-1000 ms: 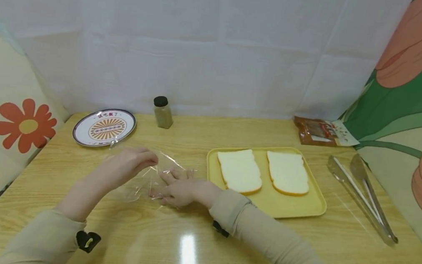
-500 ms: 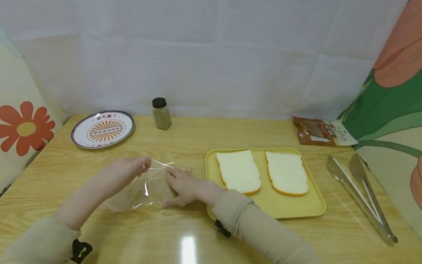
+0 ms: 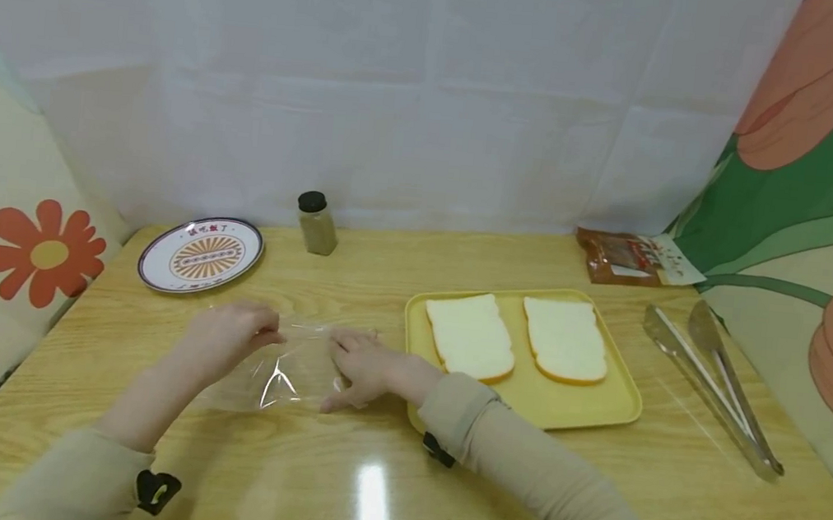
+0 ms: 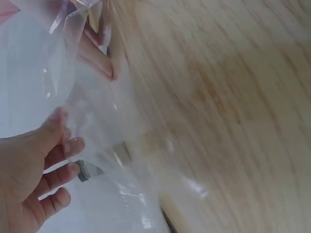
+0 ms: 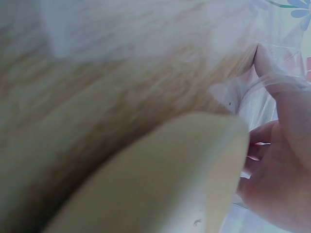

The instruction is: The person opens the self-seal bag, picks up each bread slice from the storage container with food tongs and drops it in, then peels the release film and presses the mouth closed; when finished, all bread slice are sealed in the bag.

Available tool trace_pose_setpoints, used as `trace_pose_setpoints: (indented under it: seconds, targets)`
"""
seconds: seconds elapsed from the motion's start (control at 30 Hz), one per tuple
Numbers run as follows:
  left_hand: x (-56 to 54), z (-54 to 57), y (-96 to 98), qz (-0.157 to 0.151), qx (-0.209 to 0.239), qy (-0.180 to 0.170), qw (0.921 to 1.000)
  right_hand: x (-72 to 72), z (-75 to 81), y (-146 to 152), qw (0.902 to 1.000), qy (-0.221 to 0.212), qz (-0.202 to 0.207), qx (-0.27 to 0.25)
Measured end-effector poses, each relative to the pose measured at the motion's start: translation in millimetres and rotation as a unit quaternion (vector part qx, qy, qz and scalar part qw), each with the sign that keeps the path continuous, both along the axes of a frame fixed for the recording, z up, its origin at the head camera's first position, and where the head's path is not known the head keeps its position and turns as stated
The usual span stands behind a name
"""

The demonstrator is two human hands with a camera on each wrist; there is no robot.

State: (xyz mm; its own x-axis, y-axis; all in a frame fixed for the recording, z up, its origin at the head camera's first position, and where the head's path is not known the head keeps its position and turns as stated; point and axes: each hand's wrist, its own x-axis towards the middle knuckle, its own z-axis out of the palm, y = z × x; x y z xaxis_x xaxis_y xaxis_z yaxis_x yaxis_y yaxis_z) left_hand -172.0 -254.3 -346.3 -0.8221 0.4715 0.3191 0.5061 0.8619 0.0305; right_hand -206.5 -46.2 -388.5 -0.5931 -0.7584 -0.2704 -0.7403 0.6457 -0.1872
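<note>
A sheet of clear, glossy plastic film [image 3: 291, 373] lies between both hands on the wooden table, with bright creases across it. My left hand [image 3: 231, 339] pinches its left part between thumb and fingertips, slightly raised. In the left wrist view the film passes the thumb and fingers [image 4: 60, 145] of that hand. My right hand [image 3: 370, 367] rests on the film's right part, fingers spread and pressing down, just left of the yellow tray [image 3: 581, 415]. Seen from the right wrist, film wraps over the right thumb [image 5: 272, 73].
Two bread slices [image 3: 473, 335] lie on the tray. A patterned plate [image 3: 201, 256] stands at the back left, beside a black-capped spice jar [image 3: 318, 231]. Metal tongs [image 3: 717, 394] lie at the right, below a brown food packet [image 3: 628, 258].
My left hand has drawn left and the right hand has shifted slightly right, so they are farther apart. The film between them, crumpled before, is now spread flatter.
</note>
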Motion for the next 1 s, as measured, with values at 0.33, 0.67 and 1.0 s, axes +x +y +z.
trace_pose_setpoints:
  seconds: [0.33,0.67,1.0]
  targets:
    - [0.2,8.5,4.6,-0.032,0.022,-0.009,0.9992,1.5,1.7,-1,0.9998,0.002,-0.002,0.019]
    - [-2.3,14.9,3.9,-0.055,0.043,0.015,0.9974,1.3,1.9,-2,0.9995,0.023,0.009,0.019]
    - [-0.8,-3.1,3.3,-0.016,0.017,-0.046,0.9987,3.3,3.0,0,0.999,-0.012,-0.04,-0.016]
